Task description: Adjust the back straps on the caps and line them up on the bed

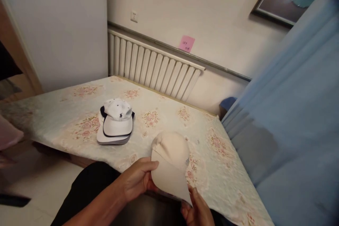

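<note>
both grips closed, left hand (137, 177) and right hand (198, 207) pinch one beige cap (173, 148) by the brim (168, 178); at least three stacked caps (117, 120) lie on one bed (169, 113).

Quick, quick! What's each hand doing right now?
Left hand: closed, holding the cream baseball cap by its brim, thumb on top.
Right hand: closed, holding the same brim at the other side.

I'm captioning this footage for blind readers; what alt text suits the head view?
A person's left hand and right hand hold a cream cap by its brim. On the flower-patterned cover beyond lies a stack of caps, a white one on top. Behind are a radiator and a pink note.
</note>
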A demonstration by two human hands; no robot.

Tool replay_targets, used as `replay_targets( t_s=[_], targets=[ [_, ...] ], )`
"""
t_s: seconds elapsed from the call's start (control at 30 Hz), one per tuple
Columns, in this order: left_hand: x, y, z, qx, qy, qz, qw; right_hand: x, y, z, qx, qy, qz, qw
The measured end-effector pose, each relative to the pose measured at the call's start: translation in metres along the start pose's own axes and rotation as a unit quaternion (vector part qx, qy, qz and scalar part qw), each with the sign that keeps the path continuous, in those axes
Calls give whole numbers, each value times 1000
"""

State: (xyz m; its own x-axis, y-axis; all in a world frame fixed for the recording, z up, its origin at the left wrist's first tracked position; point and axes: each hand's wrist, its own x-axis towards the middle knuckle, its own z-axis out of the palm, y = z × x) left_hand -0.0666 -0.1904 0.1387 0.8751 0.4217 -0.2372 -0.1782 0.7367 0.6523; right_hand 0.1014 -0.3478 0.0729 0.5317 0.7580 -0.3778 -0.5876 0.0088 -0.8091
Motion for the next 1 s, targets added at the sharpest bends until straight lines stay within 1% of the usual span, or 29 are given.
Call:
replay_targets(
  t_s=[0.07,0.17,0.23,0.33,0.43,0.5,0.6,0.7,0.8,0.9,1.0],
  targets=[
    [7,-3,-6,4,-41,-22,999,4,-1,4,40,-36,12,999],
    [23,-5,-15,33,-86,-37,995,12,-9,7,59,-80,-5,995],
    [37,-4,-19,69,-91,-37,993,23,-14,5,67,-91,-23,993],
    [69,-4,-24,117,-85,-26,989,48,-22,-7,83,-76,-43,993],
    [112,-5,-29,150,-71,2,986,85,-30,-26,83,-42,-66,993],
    [146,-5,-31,173,-48,16,984,115,-38,-39,77,-21,-82,993],
    [197,-4,-31,195,-19,34,980,163,-56,-56,54,6,-82,995],
    [248,-1,-29,214,7,49,976,210,-78,-67,24,33,-82,996],
    [296,2,-29,229,40,59,971,253,-97,-73,0,61,-121,991],
    [335,3,-36,242,68,67,966,292,-106,-79,-53,91,-169,980],
    [362,-1,-49,268,96,65,956,323,-102,-86,-104,132,-196,966]
  ],
)
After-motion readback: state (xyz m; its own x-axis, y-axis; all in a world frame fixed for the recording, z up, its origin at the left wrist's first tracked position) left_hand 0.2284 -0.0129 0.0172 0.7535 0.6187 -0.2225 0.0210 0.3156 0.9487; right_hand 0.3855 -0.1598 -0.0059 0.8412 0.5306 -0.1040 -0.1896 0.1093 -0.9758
